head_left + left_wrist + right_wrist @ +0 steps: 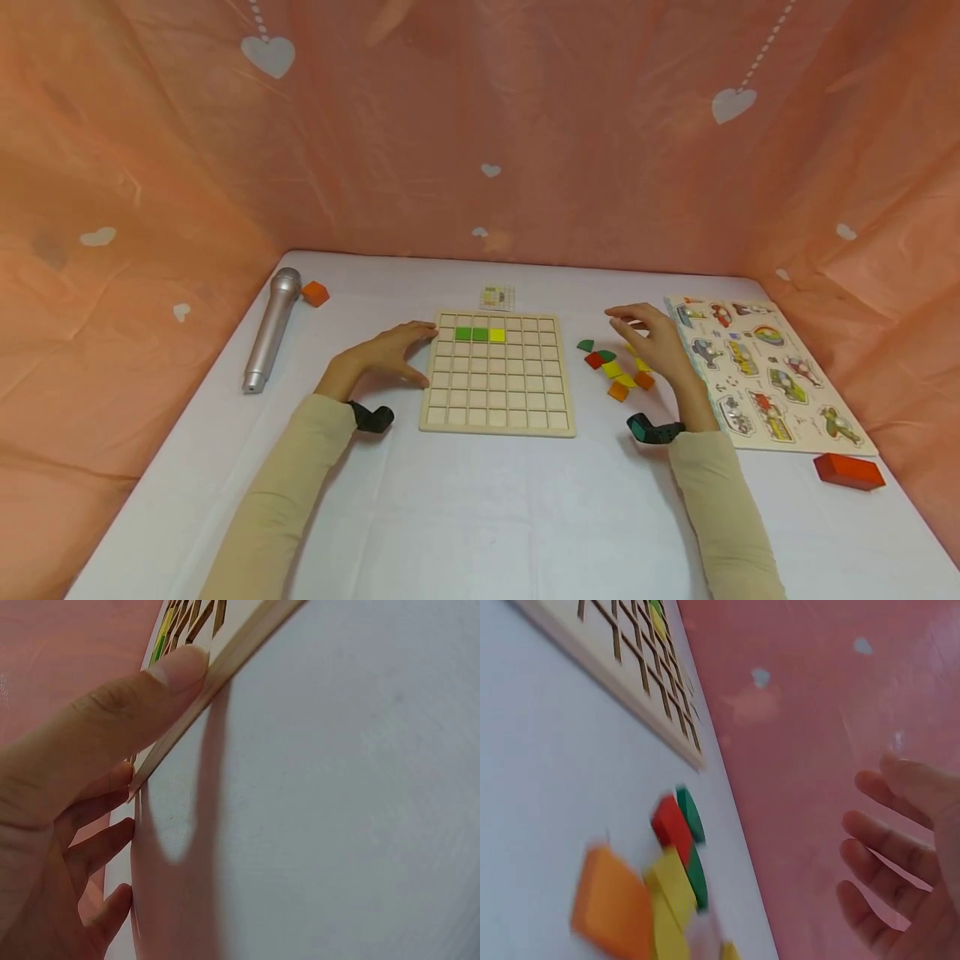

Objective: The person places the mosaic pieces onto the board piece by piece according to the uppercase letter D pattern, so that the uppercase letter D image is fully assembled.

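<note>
Left hand: at the 9 o'clock rim of the grid board (pixel 500 381); left hand (pixel 384 352) has thumb and fingers spread, thumb touching the rim, nothing lifted.
Right hand: right hand (pixel 660 340) hangs over the far side of the loose pieces (pixel 618 391), fingers loosely bent; no piece visible in it. Thumb and index lie near each other; contact cannot be told.
Loose pieces: 3 o'clock of the board, close together; red, yellow, orange and green, the green ones round-edged. Some are hidden by the hand, so no full count.
Grid board: flat on the surface (pixel 450 500), between the hands.
Progress: two green tiles (pixel 463 334) and one yellow tile (pixel 497 335) sit side by side in the second row from the 12 o'clock rim. Remaining cells bare; judged an early stage, with the loose pieces unplaced.
Card: small printed card (pixel 497 297) just beyond the 12 o'clock rim; print too fine to read.
Room: a strip of surface separates board and pieces; a broad stretch runs out toward 6 o'clock.
Edges: picture puzzle (pixel 750 386) at 3 o'clock bounds the right hand's outer side; red block (pixel 849 472) beyond, toward 4. Microphone (pixel 272 329) and orange block (pixel 316 294) near 10, well apart from the board. Drape (pixel 480 108) backs the 12 o'clock side.
</note>
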